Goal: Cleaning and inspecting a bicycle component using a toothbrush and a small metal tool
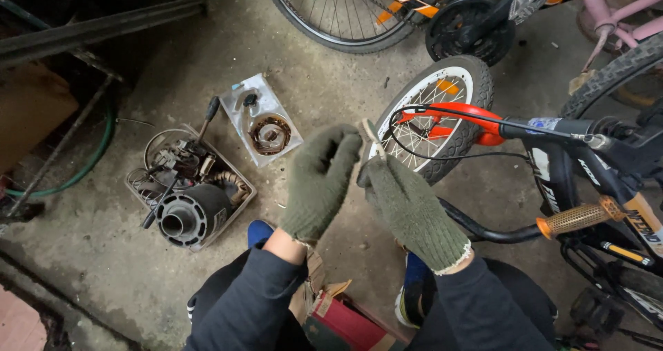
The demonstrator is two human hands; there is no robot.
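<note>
1. Pinched between both gloved hands, left hand (319, 182) and right hand (411, 209): small pale strip (371, 134), above the floor (331, 88), beside the small bicycle wheel (435, 116).
2. Keep each grip narrow on the strip (knit gloves slip); pull evenly.

A clear plastic packet (261, 119) lies on the concrete floor (331, 81). A red cardboard box (349, 323) sits between the person's knees.

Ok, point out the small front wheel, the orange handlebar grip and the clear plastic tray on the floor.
small front wheel (476, 81), head view, on the black tyre tread.
orange handlebar grip (577, 217), head view, middle of the grip.
clear plastic tray (238, 119), head view, on its left wall.
</note>
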